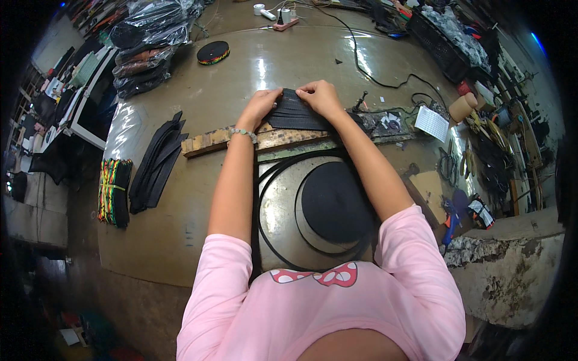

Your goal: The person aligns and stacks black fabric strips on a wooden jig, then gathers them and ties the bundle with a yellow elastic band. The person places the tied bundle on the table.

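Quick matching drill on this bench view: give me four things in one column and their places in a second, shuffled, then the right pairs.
Things:
1. stack of black strap pieces
2. large black webbing roll
3. striped webbing roll
4. bundle of multicoloured straps

Places:
A. far side of the table, toward the left
B. under the fingers of the left hand and right hand, on the wooden block
C. left edge of the table
D. flat on the table, between the forearms

Pairs: 1-B, 2-D, 3-A, 4-C
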The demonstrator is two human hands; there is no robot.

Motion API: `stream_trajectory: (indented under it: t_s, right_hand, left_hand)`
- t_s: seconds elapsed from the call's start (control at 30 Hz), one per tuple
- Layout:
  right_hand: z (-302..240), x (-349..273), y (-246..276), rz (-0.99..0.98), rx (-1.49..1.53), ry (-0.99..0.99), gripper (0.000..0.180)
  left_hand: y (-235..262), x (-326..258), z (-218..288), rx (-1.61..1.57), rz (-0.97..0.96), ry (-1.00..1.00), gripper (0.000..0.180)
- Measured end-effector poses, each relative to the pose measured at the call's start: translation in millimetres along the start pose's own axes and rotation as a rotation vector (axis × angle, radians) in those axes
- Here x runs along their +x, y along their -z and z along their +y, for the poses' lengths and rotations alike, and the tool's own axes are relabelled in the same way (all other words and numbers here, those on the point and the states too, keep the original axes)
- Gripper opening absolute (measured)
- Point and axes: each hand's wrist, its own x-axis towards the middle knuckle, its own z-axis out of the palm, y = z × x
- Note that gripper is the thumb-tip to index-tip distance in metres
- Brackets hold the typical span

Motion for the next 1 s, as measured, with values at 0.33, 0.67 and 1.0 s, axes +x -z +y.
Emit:
stream_trajectory:
  t_s: [0.33, 0.67, 1.0]
  right_hand:
    - [-9.6, -42.3, 134.2, -0.228, -0.104, 0.034, 0.040]
    - [96.4, -105.0, 153.0, -0.255, 0.524, -0.554, 0.026]
    - [43.6, -85.8, 177.1, 0.013, 0.225, -0.358, 0.025]
  left_hand:
    - [-15.1, 10.0, -7.4, 0.082, 0.192, 0.003, 0.027]
    - [-12.8, 12.9, -5.7, 0.202, 0.163, 0.029, 0.028]
    - [-15.0, 4.2, -3.4, 0.171, 0.160, -0.124, 0.031]
